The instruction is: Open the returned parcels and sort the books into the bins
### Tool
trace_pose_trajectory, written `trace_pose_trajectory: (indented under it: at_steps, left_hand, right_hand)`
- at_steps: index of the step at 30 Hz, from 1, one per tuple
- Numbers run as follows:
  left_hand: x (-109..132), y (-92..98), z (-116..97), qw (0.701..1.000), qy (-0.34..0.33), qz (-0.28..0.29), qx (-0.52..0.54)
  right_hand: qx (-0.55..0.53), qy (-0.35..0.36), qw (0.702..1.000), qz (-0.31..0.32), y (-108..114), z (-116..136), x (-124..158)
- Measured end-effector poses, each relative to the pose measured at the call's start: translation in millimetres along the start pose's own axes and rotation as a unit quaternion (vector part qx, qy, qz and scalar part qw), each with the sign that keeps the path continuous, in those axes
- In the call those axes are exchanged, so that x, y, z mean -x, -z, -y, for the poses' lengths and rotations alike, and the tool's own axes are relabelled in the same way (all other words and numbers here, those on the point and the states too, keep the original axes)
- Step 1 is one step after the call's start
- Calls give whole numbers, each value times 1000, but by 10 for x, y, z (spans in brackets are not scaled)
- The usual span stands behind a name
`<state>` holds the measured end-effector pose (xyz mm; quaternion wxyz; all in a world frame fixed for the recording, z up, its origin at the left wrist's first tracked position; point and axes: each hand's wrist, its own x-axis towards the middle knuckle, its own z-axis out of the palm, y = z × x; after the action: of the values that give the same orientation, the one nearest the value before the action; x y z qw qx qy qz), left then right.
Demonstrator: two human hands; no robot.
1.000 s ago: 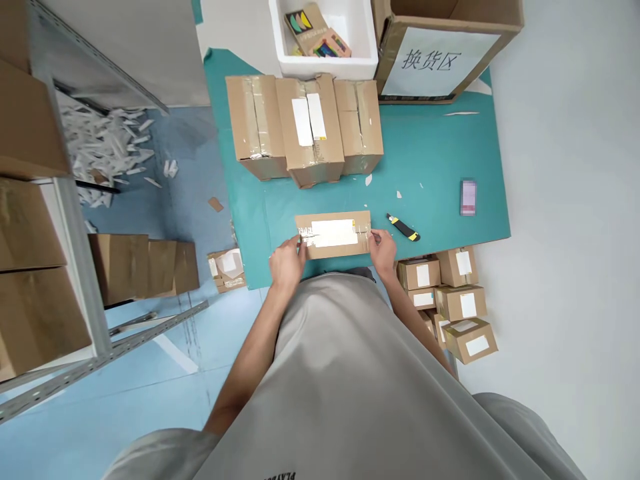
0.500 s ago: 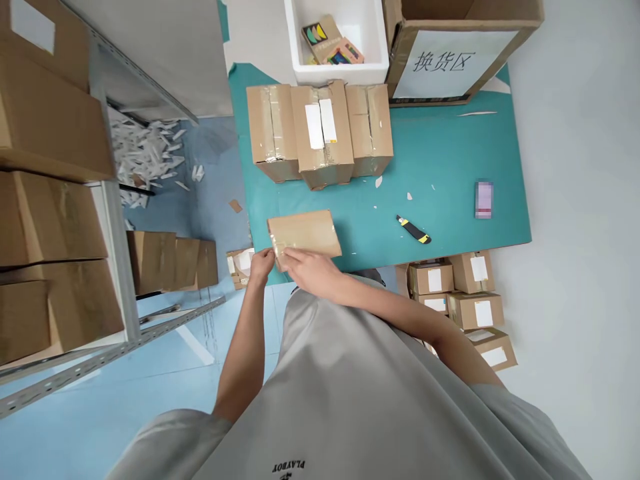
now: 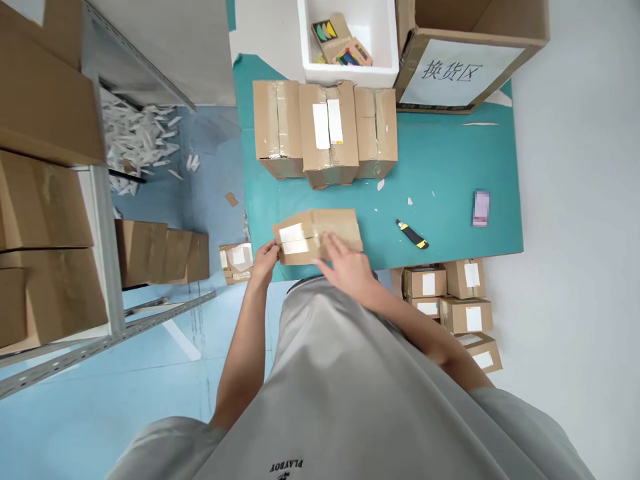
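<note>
A flattened-looking cardboard box (image 3: pixel 339 222) lies near the front edge of the green-covered table (image 3: pixel 430 173), with two white label pieces on its left part. My left hand (image 3: pixel 265 261) pinches the box's left edge, thumb and fingers closed on it. Across the middle of the box rests my right hand (image 3: pixel 347 267), its fingers spread, slightly blurred and touching the cardboard. A black and yellow box cutter (image 3: pixel 413 235) lies on the table to the right of that hand.
Behind the box stand three taped cartons (image 3: pixel 327 163), a white foam bin (image 3: pixel 350 75) with small packs, and a large open carton (image 3: pixel 463 73). A blurred phone-like item (image 3: pixel 481 208) lies right. Labelled boxes (image 3: pixel 465 315) sit below the table; a loaded shelf (image 3: pixel 117 267) stands left.
The box's left part now lies spread out to the left, showing its white labels. My right hand has slid right across the cardboard, fingers spreading; my left hand stays at the left edge.
</note>
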<state>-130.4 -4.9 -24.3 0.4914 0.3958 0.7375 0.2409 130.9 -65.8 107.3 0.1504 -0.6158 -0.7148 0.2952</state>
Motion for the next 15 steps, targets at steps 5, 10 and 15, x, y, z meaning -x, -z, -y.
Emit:
trace_pose_trajectory:
  at_steps: [5,10,15]
  left_hand:
    - [155,-429,-393,993,21,66,91]
    - [100,-682,-730,994,-67,70,-49]
    - [25,-557,-689,991,-113,74,-8]
  right_hand:
    - [-11,-219,974,-59,290,-1061,-25]
    - [-113,-240,963,-54,343,-1640,-81]
    - [-127,-192,966,-118,191,-1667,60]
